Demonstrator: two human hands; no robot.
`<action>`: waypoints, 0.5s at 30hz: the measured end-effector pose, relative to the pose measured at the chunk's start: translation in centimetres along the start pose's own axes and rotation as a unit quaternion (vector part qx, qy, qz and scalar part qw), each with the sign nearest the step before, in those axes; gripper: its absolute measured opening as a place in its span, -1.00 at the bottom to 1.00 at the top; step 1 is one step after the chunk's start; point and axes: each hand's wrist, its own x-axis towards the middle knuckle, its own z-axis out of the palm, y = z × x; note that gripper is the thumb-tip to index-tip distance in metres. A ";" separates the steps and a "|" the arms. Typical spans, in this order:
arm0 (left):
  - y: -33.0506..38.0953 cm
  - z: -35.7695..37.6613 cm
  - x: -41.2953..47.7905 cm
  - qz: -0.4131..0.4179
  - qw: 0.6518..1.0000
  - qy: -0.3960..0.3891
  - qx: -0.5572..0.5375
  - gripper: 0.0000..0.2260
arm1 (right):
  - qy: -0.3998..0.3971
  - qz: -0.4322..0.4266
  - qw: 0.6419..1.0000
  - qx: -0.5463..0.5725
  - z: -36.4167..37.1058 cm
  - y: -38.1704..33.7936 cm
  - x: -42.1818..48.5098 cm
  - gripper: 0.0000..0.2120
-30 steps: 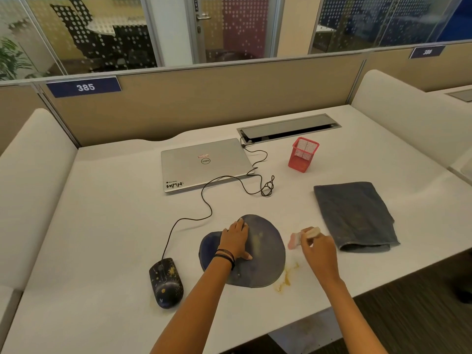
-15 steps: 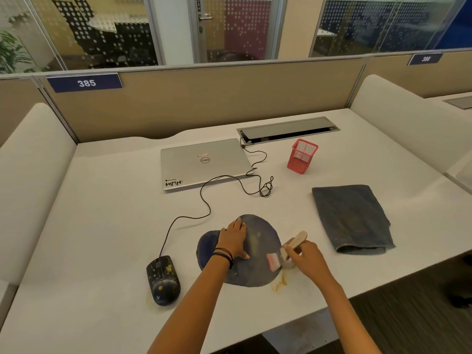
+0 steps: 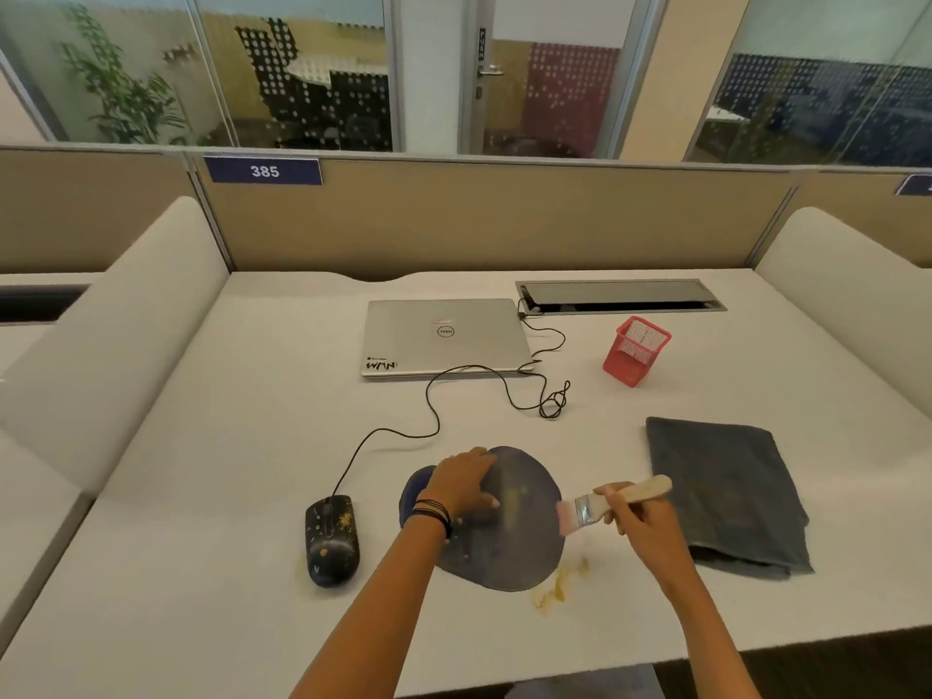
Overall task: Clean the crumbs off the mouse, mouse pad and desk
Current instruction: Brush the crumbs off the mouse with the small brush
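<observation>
A dark blue mouse pad lies near the front of the white desk, with yellow crumbs smeared on its middle. My left hand presses flat on the pad's left part. My right hand grips a small paint brush with a pale wooden handle; its pink bristles touch the pad's right edge. A pile of yellow crumbs sits on the desk just off the pad's front right edge. The black wired mouse, speckled with crumbs, rests to the left of the pad.
A folded grey towel lies right of my right hand. A shut silver laptop, a red mesh pen holder and a cable tray stand further back. The mouse cable loops across the middle. Padded dividers flank the desk.
My right hand has swung the brush from the pad's front right edge back up to its right edge. The view has shifted to the left. My left hand has stayed on the pad.
</observation>
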 end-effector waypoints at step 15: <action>-8.4 1.5 -11.0 -0.148 0.924 0.313 -0.159 -0.56 | -0.099 -0.027 0.994 0.046 2.8 -0.3 1.6 -0.84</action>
